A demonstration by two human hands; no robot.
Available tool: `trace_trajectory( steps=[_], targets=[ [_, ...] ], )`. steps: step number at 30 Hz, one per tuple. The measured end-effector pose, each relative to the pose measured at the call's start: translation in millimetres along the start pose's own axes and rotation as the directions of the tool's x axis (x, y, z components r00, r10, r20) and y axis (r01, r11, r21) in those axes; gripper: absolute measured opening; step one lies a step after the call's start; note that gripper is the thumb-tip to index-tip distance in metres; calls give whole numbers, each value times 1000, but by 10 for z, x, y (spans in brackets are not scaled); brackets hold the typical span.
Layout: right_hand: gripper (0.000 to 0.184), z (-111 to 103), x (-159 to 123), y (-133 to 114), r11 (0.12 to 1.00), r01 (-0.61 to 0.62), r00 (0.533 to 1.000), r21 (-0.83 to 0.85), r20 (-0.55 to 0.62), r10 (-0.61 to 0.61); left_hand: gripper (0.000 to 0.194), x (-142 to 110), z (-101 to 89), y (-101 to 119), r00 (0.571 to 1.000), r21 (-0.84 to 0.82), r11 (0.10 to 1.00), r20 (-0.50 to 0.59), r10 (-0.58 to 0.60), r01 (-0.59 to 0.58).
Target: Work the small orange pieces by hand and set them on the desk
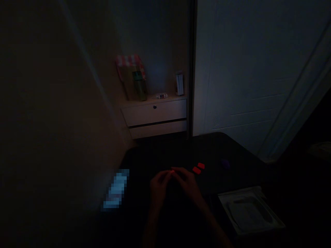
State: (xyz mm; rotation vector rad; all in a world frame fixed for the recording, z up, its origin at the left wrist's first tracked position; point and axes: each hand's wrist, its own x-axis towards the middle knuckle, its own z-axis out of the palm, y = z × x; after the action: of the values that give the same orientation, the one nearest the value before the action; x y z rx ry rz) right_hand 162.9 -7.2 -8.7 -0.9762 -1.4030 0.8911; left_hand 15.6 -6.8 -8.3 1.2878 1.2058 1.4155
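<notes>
My left hand (pixel 158 185) and my right hand (pixel 186 181) meet over the dark table, their fingertips closed on a small bright red piece (pixel 172 171). Most of that piece is hidden by the fingers, and its kind does not show in the dim light. Just right of my right hand lie two flat red rectangular pieces, the nearer red piece (pixel 196 170) and the farther red piece (pixel 201 165), side by side with a narrow gap. Farther right on the table is a small purple object (pixel 224 164), too dark to make out.
A pixelated bright patch (pixel 116 189) is at the table's left edge. A pale flat packet or tray (pixel 249 212) lies at right front. Behind the black table (pixel 165 148) stands a drawer unit (pixel 155 115) carrying a green bottle (pixel 140 86) and white upright items (pixel 179 83).
</notes>
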Motion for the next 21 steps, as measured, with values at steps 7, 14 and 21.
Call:
trace_trajectory(
  steps=[7, 14, 21],
  targets=[
    [30, -3, -4, -60, 999, 35, 999, -14, 23, -34, 31, 1, -12, -12, 1000, 50, 999, -21, 21, -19],
    [29, -2, 0, -55, 1000, 7, 1000, -17, 13, -7, 33, -12, 8, 5, 999, -22, 1000, -49, -4, 3],
    [29, -2, 9, -35, 999, 44, 999, -28, 12, -44, 34, -8, 6, 14, 1000, -35, 999, -28, -7, 6]
  ],
)
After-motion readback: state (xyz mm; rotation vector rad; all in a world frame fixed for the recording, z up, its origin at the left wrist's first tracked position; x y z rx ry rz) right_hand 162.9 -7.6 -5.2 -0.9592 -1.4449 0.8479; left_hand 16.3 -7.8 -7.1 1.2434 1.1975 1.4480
